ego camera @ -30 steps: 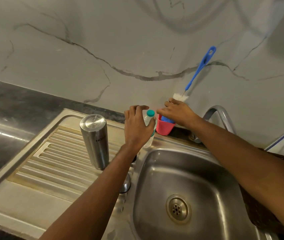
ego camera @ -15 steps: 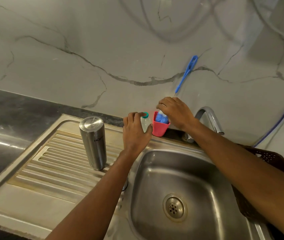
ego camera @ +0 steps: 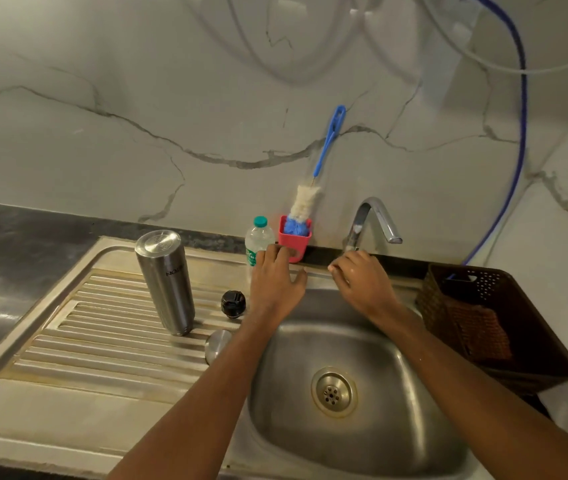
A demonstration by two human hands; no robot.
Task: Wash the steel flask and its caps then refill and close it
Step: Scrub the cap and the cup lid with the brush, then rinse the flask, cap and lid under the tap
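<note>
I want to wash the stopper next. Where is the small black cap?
In the head view the black cap sits on the ribbed drainboard, between the steel flask on its left and the left hand on its right.

Sink basin [ego camera: 362, 445] lies open beneath both forearms. The back rim is crowded: plastic bottle [ego camera: 258, 239], red cup [ego camera: 294, 242] holding a brush [ego camera: 329, 140], then the tap [ego camera: 376, 220], in a row along the wall. On the drainboard [ego camera: 102, 344] the flask [ego camera: 166, 282] stands upright, with the black cap [ego camera: 233, 304] and steel cap [ego camera: 217, 344] between it and the basin. A brown basket [ego camera: 517, 341] walls off the right side.
</note>
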